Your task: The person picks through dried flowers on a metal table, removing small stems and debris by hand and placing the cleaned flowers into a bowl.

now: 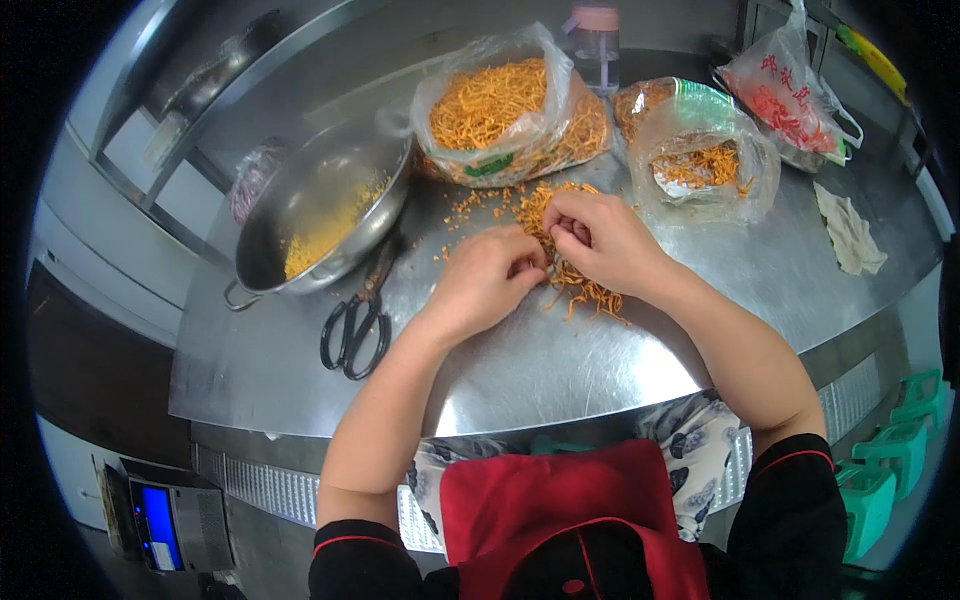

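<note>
A pile of dried orange cordyceps strands (589,294) lies on the steel table before me, with looser strands trailing toward my side. My left hand (491,274) rests at the pile's left edge, its fingers curled. Over the pile's right side is my right hand (607,240), thumb and fingertips drawn together. The curled fingers hide whatever either hand may hold. Short orange trimmings (469,204) are scattered to the upper left of the pile. Just beyond stands an open plastic bag (559,139) filled with the same strands.
A tilted steel wok (337,266) containing yellow bits is at left, beside black-handled scissors (356,334). Another open bag (757,176) of strands lies at right, near a crumpled cloth (849,229). Behind are a pink-lidded bottle (598,49) and a tied bag (787,97) with red contents.
</note>
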`<control>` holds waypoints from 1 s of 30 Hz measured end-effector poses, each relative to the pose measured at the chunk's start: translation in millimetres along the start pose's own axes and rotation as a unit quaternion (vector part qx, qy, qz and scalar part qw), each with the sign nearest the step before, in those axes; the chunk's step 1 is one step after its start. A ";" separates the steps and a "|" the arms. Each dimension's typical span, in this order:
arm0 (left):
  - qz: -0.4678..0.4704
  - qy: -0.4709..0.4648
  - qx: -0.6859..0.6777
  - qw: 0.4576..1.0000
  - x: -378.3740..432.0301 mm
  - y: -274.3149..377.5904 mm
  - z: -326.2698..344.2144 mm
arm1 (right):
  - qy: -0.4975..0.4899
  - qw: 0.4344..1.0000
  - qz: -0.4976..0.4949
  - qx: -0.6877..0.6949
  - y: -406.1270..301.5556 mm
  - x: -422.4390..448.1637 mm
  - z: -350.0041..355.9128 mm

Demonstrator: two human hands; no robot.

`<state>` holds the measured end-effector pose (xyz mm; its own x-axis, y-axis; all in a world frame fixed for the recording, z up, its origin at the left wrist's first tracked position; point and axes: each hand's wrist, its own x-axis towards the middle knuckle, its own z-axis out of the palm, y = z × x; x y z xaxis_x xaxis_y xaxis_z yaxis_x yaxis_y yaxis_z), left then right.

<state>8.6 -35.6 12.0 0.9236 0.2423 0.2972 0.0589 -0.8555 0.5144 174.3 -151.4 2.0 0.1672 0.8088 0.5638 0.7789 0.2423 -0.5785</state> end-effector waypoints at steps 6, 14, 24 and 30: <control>-0.110 0.033 -0.265 0.957 5.0 -15.4 -4.9 | -0.015 0.998 0.058 -0.013 -12.1 0.9 -4.8; -0.172 0.073 -0.557 0.809 5.0 -19.6 -18.5 | -0.003 1.000 0.020 0.004 -4.1 -0.5 0.0; -0.144 0.061 -0.660 0.735 4.2 -23.6 -18.3 | -0.044 0.967 0.137 0.212 -5.5 3.5 -0.3; -0.145 0.068 -0.654 0.740 4.3 -18.3 -19.5 | -0.050 0.949 0.156 0.271 -3.7 1.7 0.7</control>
<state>4.1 -10.0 19.5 0.8923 0.4483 0.0538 -0.2512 0.3937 0.8843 171.3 -150.5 4.8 0.2585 0.9267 0.2729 0.2710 0.2016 -0.9412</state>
